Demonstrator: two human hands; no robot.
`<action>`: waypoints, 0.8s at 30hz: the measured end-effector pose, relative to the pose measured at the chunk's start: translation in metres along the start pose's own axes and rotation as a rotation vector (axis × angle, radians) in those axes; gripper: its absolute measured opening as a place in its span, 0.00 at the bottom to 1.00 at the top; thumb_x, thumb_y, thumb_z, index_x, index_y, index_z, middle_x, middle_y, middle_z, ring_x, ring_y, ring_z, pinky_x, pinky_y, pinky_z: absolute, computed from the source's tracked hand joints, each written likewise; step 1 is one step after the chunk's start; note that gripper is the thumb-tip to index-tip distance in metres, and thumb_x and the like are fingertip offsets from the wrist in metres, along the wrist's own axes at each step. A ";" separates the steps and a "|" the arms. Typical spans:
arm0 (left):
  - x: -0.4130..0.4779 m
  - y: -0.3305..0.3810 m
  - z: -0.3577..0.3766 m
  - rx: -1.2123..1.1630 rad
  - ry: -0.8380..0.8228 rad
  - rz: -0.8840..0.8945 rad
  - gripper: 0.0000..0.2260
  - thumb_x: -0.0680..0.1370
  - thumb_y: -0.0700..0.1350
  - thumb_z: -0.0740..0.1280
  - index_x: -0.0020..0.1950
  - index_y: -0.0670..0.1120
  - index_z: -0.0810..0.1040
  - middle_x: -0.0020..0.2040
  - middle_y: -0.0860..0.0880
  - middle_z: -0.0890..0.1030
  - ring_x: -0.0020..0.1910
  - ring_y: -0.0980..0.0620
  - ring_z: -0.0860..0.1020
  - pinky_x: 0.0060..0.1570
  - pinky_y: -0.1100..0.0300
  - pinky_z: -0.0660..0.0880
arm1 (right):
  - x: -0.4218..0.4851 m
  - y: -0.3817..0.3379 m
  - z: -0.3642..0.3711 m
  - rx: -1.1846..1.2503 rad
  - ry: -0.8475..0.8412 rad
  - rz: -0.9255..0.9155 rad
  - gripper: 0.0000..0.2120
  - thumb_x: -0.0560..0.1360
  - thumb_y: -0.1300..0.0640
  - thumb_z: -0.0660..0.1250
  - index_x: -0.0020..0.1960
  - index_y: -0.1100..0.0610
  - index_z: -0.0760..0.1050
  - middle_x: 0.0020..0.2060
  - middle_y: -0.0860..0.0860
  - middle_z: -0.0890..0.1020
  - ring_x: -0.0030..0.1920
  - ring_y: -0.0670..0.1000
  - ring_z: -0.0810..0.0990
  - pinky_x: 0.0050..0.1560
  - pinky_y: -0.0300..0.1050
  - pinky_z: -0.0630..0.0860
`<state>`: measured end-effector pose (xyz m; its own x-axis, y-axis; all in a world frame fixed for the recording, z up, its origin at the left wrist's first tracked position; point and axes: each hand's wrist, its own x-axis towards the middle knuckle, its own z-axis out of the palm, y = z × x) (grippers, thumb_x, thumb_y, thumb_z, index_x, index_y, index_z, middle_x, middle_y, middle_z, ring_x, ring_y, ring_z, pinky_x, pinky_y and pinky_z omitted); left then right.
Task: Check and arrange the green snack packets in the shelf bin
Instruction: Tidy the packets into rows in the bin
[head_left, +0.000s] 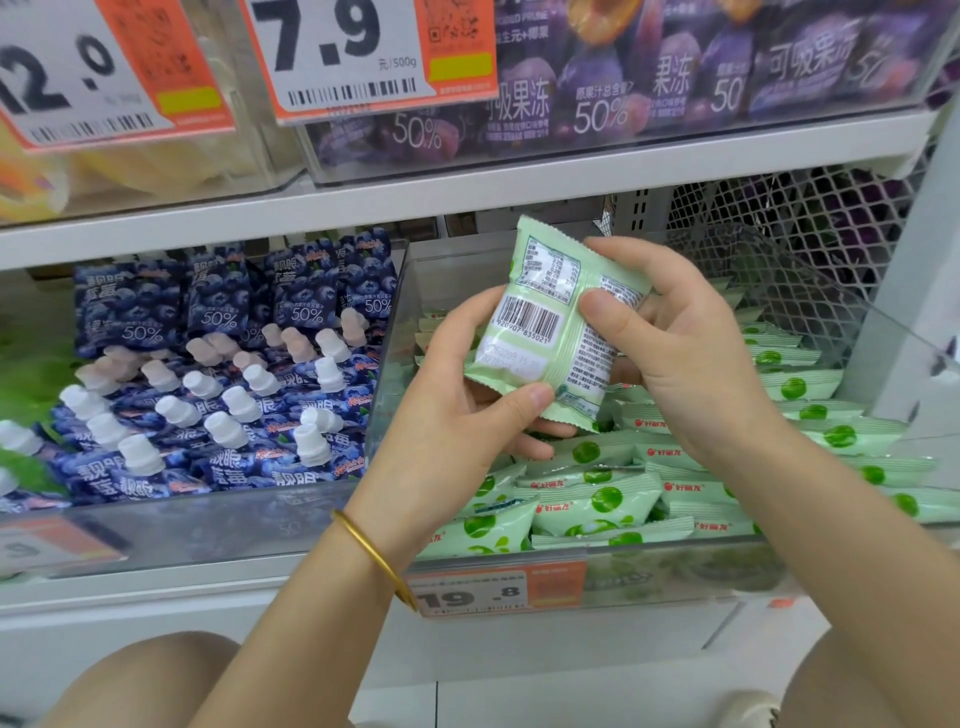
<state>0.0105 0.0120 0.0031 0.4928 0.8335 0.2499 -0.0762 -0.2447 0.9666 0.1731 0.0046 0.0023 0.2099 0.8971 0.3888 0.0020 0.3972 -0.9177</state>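
Pale green snack packet (550, 322) held above clear shelf bin (675, 564), back side facing up: barcode, nutrition panel, crimped ends. Left hand (457, 410) grips lower edge; right hand (670, 332) pinches right side.

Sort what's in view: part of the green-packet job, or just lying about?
Job: held green packet, left hand, right hand, binned green packets, clear bin.
Lying about: blueberry pouches, purple jelly packs, price tags, gold bangle.
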 end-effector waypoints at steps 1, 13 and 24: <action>0.000 0.000 0.000 0.002 -0.002 0.001 0.26 0.76 0.32 0.64 0.69 0.53 0.65 0.55 0.49 0.81 0.40 0.46 0.83 0.37 0.57 0.81 | 0.000 0.000 0.000 -0.005 0.000 0.000 0.21 0.67 0.52 0.68 0.60 0.51 0.73 0.42 0.50 0.83 0.38 0.50 0.82 0.33 0.44 0.80; 0.001 -0.001 -0.001 0.058 0.063 0.057 0.22 0.76 0.36 0.66 0.66 0.55 0.68 0.61 0.52 0.75 0.53 0.51 0.80 0.43 0.59 0.80 | -0.001 0.000 0.000 0.043 -0.019 0.006 0.16 0.71 0.60 0.68 0.58 0.54 0.73 0.40 0.47 0.84 0.38 0.47 0.83 0.32 0.41 0.79; 0.004 -0.009 -0.009 0.263 0.259 0.000 0.16 0.74 0.52 0.67 0.61 0.59 0.72 0.66 0.50 0.69 0.56 0.55 0.78 0.53 0.55 0.78 | -0.001 0.004 -0.002 0.011 -0.122 0.139 0.32 0.63 0.54 0.77 0.65 0.49 0.69 0.58 0.52 0.78 0.48 0.48 0.83 0.38 0.43 0.79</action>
<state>0.0057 0.0220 -0.0037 0.2543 0.9232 0.2881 0.1659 -0.3352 0.9274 0.1752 0.0053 -0.0016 0.0875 0.9601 0.2656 -0.0292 0.2689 -0.9627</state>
